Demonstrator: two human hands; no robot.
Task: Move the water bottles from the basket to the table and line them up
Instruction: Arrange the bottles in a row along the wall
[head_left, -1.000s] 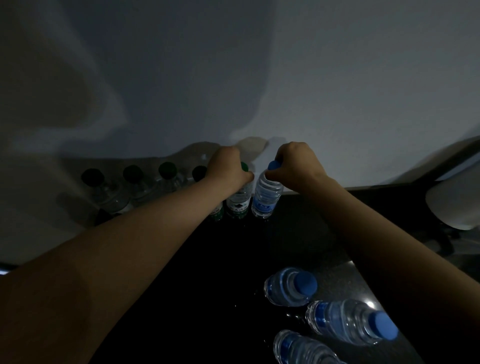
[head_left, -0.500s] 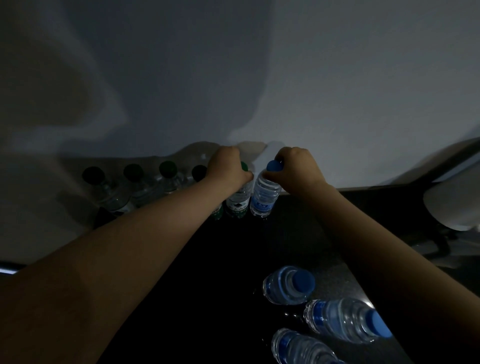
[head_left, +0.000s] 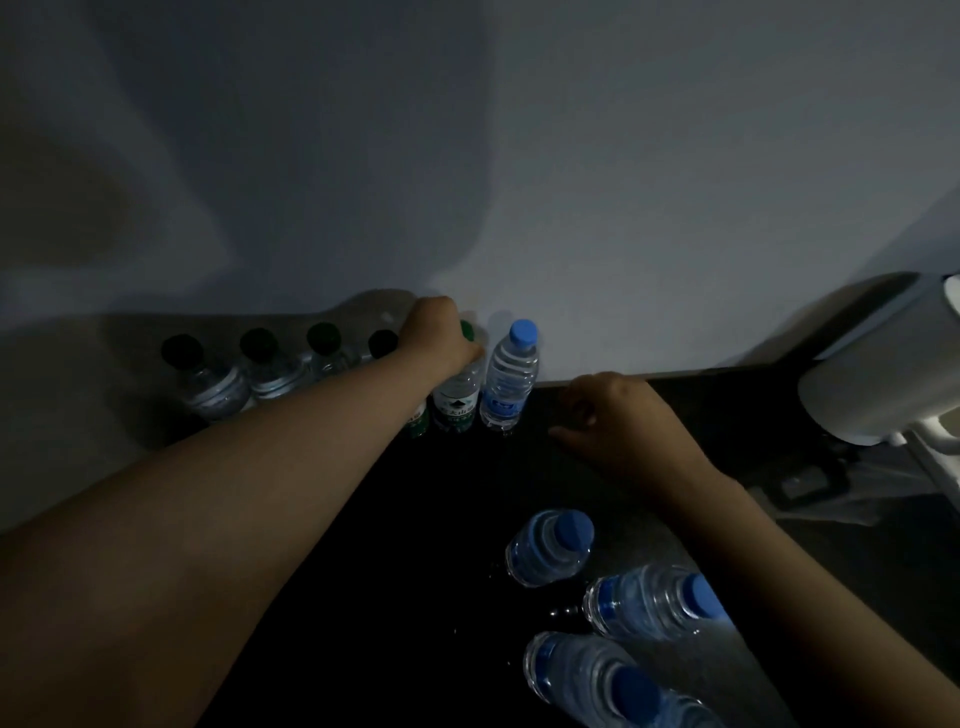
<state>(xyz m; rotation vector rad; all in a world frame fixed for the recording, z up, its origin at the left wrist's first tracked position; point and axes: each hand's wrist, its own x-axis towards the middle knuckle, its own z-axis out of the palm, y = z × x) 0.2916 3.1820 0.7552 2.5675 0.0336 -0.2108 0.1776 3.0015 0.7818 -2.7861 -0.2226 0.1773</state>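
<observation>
A row of upright water bottles stands against the wall on the dark table (head_left: 363, 519). Several have green caps (head_left: 270, 364). My left hand (head_left: 441, 338) grips the top of a green-capped bottle (head_left: 457, 400) in that row. Right beside it stands a blue-capped bottle (head_left: 509, 374), the last in the row. My right hand (head_left: 618, 415) hovers low to the right of that bottle, fingers loosely curled, holding nothing. Three more blue-capped bottles (head_left: 550, 553) (head_left: 649, 605) (head_left: 602, 675) stand close to me at the lower right. No basket is visible.
A pale wall (head_left: 623, 182) rises directly behind the row. A white cylindrical object (head_left: 878, 379) sits at the right edge, with a dim, cluttered area below it. The lighting is very dark.
My right hand has let go of the blue cap and drawn back toward me and to the right. The blue-capped bottle now stands free. My left hand stays on the green-capped bottle.
</observation>
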